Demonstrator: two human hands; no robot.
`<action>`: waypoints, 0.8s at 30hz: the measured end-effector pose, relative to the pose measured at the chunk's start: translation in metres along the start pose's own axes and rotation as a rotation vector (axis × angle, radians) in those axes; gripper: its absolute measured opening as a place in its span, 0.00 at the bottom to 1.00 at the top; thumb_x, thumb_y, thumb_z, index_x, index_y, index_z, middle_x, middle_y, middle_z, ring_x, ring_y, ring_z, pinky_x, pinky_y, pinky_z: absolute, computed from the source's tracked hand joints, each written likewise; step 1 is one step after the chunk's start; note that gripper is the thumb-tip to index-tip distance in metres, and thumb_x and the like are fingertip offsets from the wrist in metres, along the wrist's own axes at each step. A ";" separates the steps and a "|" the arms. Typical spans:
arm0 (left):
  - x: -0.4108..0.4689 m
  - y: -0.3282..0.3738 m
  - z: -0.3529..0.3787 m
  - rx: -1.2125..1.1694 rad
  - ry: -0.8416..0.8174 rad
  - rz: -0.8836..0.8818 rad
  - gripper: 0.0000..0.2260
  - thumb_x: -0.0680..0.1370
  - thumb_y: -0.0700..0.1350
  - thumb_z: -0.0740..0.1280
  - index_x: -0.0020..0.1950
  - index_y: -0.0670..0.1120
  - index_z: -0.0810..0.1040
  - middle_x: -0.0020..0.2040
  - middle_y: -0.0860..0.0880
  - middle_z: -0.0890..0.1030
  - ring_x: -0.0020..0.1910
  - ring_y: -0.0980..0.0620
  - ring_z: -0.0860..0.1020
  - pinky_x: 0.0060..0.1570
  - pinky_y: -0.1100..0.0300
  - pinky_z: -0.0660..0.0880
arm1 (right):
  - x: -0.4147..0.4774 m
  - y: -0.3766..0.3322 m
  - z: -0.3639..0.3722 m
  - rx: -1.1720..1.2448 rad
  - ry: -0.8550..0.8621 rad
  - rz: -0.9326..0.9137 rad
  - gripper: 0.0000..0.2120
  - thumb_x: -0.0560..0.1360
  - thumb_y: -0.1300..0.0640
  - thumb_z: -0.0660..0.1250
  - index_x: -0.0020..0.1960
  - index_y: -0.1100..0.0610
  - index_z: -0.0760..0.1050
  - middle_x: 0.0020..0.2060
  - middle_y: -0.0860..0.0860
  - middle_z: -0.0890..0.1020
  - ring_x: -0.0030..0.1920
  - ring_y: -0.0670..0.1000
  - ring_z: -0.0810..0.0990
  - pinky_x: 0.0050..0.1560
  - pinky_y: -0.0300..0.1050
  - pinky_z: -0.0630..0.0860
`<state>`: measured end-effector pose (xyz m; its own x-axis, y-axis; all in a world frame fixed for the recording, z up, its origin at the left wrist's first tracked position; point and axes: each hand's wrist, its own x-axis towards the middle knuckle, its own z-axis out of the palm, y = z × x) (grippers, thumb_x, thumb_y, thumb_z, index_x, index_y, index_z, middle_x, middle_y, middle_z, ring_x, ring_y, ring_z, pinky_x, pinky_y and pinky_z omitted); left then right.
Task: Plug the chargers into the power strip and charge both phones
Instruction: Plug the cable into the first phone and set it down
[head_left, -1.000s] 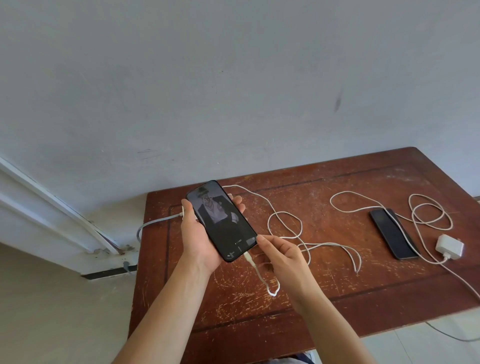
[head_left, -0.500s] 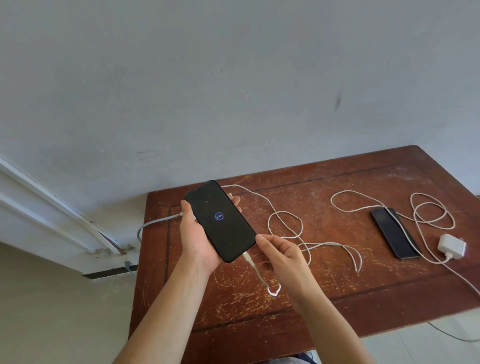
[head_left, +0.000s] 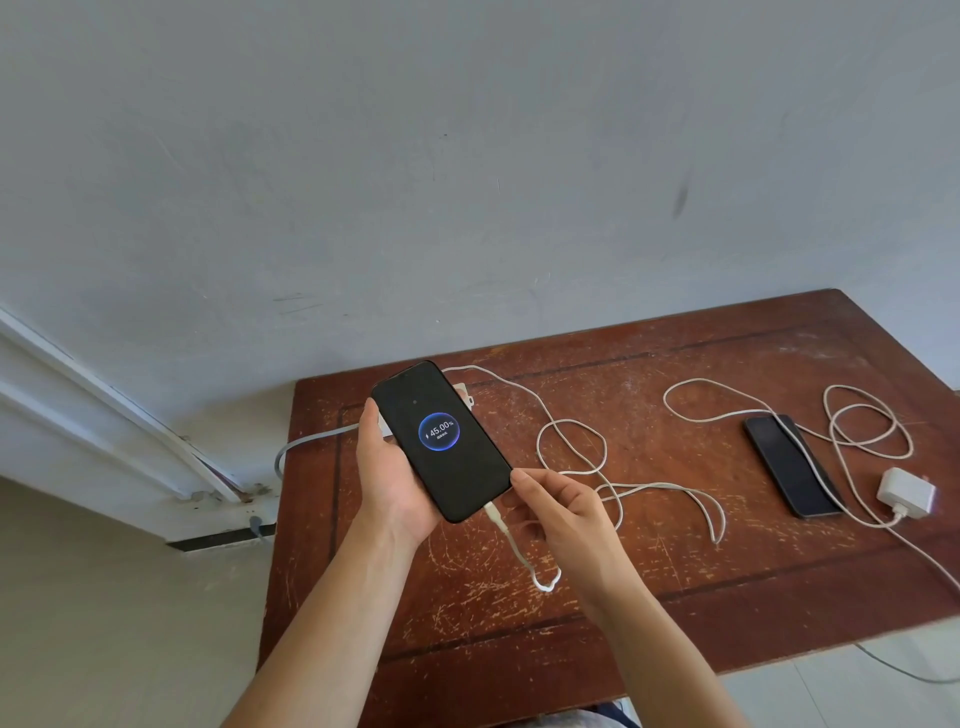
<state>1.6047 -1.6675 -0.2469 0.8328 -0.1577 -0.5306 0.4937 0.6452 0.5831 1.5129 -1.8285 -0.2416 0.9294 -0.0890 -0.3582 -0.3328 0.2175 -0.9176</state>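
My left hand (head_left: 390, 475) holds a black phone (head_left: 441, 440) above the table's left part; its screen shows a charging ring with 45.00%. A white cable (head_left: 571, 457) is plugged into the phone's lower end, and my right hand (head_left: 563, 512) pinches that cable just below the plug. The power strip (head_left: 465, 391) is mostly hidden behind the phone. A second black phone (head_left: 790, 465) lies flat at the right with a dark screen, another white cable (head_left: 862, 415) looped over it. A white charger block (head_left: 905, 491) lies loose on the table beside it.
The worn brown wooden table (head_left: 649, 613) stands against a grey wall. A grey cord (head_left: 306, 444) runs off the table's left edge toward the floor. A white cable hangs over the table's right front edge.
The held phone's screen went from a picture to a small ring, then to a charging ring showing 45.00%. Both hands stayed almost where they were.
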 end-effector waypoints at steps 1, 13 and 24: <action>0.000 0.000 -0.001 -0.004 0.003 -0.002 0.28 0.76 0.70 0.58 0.50 0.50 0.88 0.56 0.42 0.85 0.49 0.44 0.86 0.52 0.43 0.81 | 0.000 0.002 0.000 0.004 -0.002 0.004 0.10 0.80 0.52 0.66 0.50 0.51 0.86 0.39 0.51 0.86 0.38 0.46 0.80 0.43 0.43 0.78; 0.002 -0.017 -0.024 0.045 -0.008 -0.056 0.20 0.83 0.51 0.53 0.66 0.46 0.80 0.65 0.41 0.81 0.64 0.43 0.79 0.62 0.45 0.76 | 0.018 0.030 -0.001 0.042 0.030 0.109 0.09 0.80 0.51 0.68 0.50 0.51 0.86 0.38 0.51 0.86 0.38 0.46 0.81 0.42 0.42 0.78; 0.025 -0.052 -0.080 0.219 0.183 -0.040 0.13 0.85 0.44 0.58 0.64 0.44 0.80 0.59 0.42 0.85 0.56 0.44 0.84 0.51 0.48 0.79 | 0.038 0.096 0.009 -0.133 0.078 0.273 0.10 0.81 0.51 0.65 0.50 0.51 0.84 0.35 0.49 0.84 0.35 0.46 0.78 0.40 0.42 0.78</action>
<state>1.5797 -1.6450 -0.3392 0.7624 -0.0289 -0.6464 0.5839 0.4612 0.6681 1.5178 -1.8027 -0.3417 0.7893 -0.1204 -0.6021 -0.5913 0.1152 -0.7982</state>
